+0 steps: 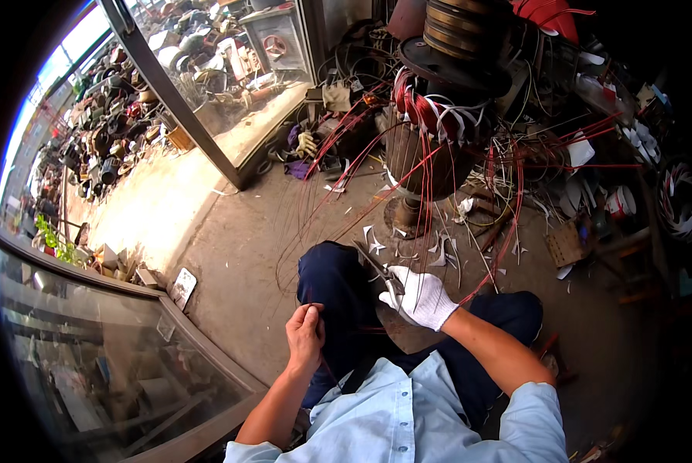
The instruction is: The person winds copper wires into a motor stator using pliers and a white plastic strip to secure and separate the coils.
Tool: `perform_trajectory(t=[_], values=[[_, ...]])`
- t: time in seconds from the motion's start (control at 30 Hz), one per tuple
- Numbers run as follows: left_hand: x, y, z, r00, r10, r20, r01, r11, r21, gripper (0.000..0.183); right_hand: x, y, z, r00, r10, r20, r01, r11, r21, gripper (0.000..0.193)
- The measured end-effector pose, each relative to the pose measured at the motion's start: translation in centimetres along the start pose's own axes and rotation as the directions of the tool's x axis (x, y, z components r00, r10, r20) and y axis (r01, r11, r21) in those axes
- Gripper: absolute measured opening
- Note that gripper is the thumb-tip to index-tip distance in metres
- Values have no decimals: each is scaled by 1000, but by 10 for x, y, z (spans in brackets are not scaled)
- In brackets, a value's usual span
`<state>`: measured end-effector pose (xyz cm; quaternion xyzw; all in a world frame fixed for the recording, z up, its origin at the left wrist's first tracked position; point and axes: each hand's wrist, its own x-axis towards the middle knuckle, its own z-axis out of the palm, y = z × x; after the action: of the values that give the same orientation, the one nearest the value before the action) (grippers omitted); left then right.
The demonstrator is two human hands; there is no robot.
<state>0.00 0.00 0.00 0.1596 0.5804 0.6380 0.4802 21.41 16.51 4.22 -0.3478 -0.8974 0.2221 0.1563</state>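
Observation:
My bare left hand (306, 333) is closed above my left knee, pinching thin dark red wire between thumb and fingers. My right hand (421, 297), in a white work glove, grips a pair of scissors (390, 287) whose blades point up and left. In front of me stands a large ribbed motor housing (419, 158) on a stand. A bundle of red wire coils (415, 104) tied with white strips sits at its top. Long loose red wires (425, 204) hang from it toward my knees and hands.
White scraps (438, 251) litter the floor around the stand (405, 216). To the left is a glass door (122, 347); outside lies a heap of metal parts (118, 131). Tangled wires and clutter (593, 166) fill the right side, with a coil ring (679, 202) there. A glove (307, 144) lies near the doorway.

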Motion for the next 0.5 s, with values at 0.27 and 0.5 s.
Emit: perform_trajectory(t=[0.27,0.5], values=[[17,-6,-2,998,70,10,-70,992,103,24,118,-5,-58,906,234,-354,-41,879,476,49],[11,2,-3,998,55,-29,-51,991,127,24,167,28,-75,912,379,-159,-54,495,867,30]])
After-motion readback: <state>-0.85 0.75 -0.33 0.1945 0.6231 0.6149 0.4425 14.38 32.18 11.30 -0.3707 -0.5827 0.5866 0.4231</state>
